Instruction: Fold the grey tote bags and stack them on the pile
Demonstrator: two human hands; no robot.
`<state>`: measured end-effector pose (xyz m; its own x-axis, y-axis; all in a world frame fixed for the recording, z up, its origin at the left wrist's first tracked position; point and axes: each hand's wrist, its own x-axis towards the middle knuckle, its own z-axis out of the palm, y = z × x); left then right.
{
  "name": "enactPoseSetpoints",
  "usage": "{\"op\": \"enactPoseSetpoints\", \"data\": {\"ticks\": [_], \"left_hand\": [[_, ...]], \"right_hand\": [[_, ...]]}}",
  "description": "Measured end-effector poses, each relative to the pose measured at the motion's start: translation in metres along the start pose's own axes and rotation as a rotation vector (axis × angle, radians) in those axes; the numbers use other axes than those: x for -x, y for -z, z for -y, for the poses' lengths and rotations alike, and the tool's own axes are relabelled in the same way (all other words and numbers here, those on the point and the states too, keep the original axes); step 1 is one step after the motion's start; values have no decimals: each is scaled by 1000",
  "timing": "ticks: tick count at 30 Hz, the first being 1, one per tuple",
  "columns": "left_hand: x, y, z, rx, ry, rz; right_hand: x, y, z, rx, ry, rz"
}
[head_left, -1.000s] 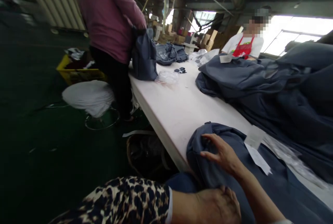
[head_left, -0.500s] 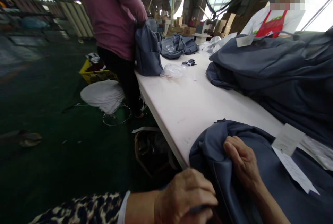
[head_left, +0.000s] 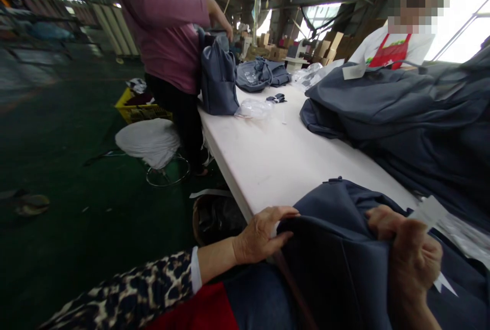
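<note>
A dark blue bag (head_left: 337, 258) lies at the near edge of the table, partly hanging over it. My left hand (head_left: 262, 235) pinches the bag's left edge between thumb and fingers. On the bag's upper side my right hand (head_left: 411, 248) is closed round a fold of the material. White paper tags (head_left: 429, 211) show beside my right hand, partly hidden by it. The bag's right part lies behind my right hand and wrist.
The white table (head_left: 268, 151) runs away from me. A pile of blue bags (head_left: 398, 100) covers its right side. At its far left a person in pink (head_left: 168, 39) handles an upright bag (head_left: 219, 79). Another person wears a red apron (head_left: 390, 51). A covered stool (head_left: 149, 138) stands left.
My left hand has moved up onto the bag's edge. My right hand has moved right, pulling up a fold. The person in pink has raised an arm above the upright bag.
</note>
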<state>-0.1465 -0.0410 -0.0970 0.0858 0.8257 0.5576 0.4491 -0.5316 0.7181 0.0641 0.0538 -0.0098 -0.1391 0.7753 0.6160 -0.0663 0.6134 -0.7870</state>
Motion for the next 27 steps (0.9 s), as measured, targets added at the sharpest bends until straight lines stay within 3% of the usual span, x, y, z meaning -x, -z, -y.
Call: {"op": "enactPoseSetpoints", "data": {"ticks": [4, 7, 10, 15, 18, 20, 24, 27], "left_hand": [[-5, 5, -9, 112, -13, 47], [-12, 9, -14, 262, 130, 18], [-22, 12, -17, 363, 236, 65], [-36, 10, -18, 394, 99, 185], [-36, 4, -18, 376, 111, 169], [-32, 0, -20, 351, 161, 104], [-17, -8, -26, 296, 188, 21], [-1, -14, -33, 203, 196, -142]], "right_hand": [[-2, 0, 4, -17, 15, -36], [-3, 0, 3, -30, 13, -16], [-4, -1, 3, -26, 8, -36], [-2, -6, -2, -82, 5, -2], [-2, -3, -5, -71, -44, 17], [-4, 3, -1, 51, -74, 119], [-12, 12, 18, 463, 1, 453], [-12, 9, 21, 522, -30, 583]]}}
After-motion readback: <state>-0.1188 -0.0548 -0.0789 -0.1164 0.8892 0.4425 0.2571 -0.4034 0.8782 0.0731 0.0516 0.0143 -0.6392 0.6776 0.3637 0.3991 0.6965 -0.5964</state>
